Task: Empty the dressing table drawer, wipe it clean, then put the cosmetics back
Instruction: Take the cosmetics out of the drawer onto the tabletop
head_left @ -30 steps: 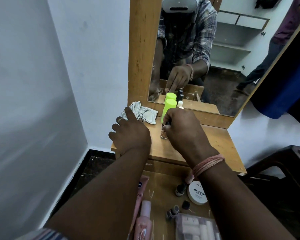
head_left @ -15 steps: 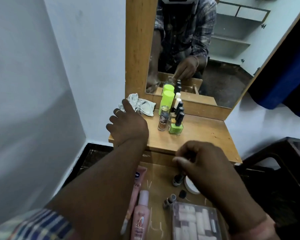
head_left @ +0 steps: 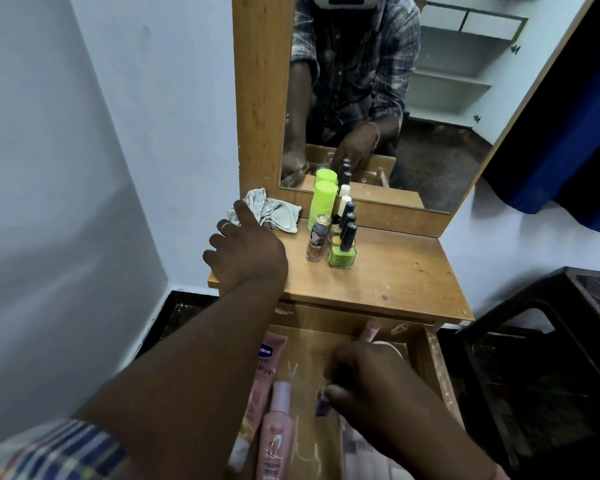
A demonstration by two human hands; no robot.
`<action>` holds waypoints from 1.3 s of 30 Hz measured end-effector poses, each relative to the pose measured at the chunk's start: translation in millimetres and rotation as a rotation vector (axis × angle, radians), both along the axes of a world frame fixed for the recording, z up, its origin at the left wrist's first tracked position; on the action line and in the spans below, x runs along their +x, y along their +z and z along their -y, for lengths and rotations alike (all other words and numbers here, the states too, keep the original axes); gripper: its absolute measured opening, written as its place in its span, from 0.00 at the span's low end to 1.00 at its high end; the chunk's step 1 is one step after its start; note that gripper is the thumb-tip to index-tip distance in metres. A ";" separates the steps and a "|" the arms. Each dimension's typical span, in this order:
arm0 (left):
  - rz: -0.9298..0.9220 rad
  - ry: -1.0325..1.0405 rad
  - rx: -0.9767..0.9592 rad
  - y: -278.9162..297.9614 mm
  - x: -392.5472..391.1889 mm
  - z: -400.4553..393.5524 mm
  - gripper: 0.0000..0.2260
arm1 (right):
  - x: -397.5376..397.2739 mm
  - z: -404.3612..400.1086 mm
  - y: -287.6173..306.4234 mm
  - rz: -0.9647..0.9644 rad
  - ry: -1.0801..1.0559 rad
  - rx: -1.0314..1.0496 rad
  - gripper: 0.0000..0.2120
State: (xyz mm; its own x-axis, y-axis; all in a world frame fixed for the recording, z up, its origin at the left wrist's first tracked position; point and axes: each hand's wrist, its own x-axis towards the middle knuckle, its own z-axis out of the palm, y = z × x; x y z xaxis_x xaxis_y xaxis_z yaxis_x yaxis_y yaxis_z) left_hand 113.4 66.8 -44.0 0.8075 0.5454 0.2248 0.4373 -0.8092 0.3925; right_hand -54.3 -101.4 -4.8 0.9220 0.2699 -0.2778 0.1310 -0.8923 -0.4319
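Note:
The wooden drawer [head_left: 430, 358] stands pulled out below the table top [head_left: 395, 271]. Inside it lie a pink tube [head_left: 264, 368], a pink bottle [head_left: 278, 434] and a clear box [head_left: 357, 448]. My right hand [head_left: 371, 382] reaches into the drawer, fingers pinched on a small nail polish bottle [head_left: 321, 405]; it hides most of a white jar [head_left: 392, 348]. My left hand [head_left: 246, 251] rests flat on the table's left edge, touching a grey cloth [head_left: 274, 213]. On the table stand a tall green bottle [head_left: 323, 202], a brown nail polish [head_left: 316, 242] and a green nail polish [head_left: 342, 254] among several dark-capped bottles.
A wood-framed mirror [head_left: 430, 98] rises behind the table and reflects me. White walls close in on the left. A dark plastic chair [head_left: 568, 341] stands close on the right, and a blue curtain [head_left: 568, 150] hangs beyond the mirror.
My right hand left the bottles on the table top, dropped into the drawer and closed on a small nail polish bottle. My left hand stayed on the table by the cloth.

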 end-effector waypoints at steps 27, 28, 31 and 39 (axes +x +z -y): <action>0.017 0.016 -0.006 0.7 -2.6 1.2 0.27 | 187.7 16.7 37.5 0.765 -0.378 0.204 0.08; 0.015 0.017 -0.004 0.7 -2.9 0.9 0.27 | 186.8 18.2 35.8 0.761 -0.382 0.225 0.09; 0.025 0.021 0.003 1.0 -2.9 1.8 0.27 | 178.9 22.4 34.3 0.735 -0.385 0.299 0.13; 0.017 0.014 -0.003 -0.1 -0.9 0.7 0.27 | 80.9 37.8 31.8 0.534 -0.478 0.299 0.05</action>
State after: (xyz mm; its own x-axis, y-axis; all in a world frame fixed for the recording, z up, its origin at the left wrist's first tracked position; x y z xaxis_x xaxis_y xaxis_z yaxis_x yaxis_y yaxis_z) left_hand 112.4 66.1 -44.1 0.7961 0.5571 0.2364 0.4416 -0.8018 0.4026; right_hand 26.6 -139.2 27.0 0.9454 -0.1976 0.2591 0.0193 -0.7598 -0.6499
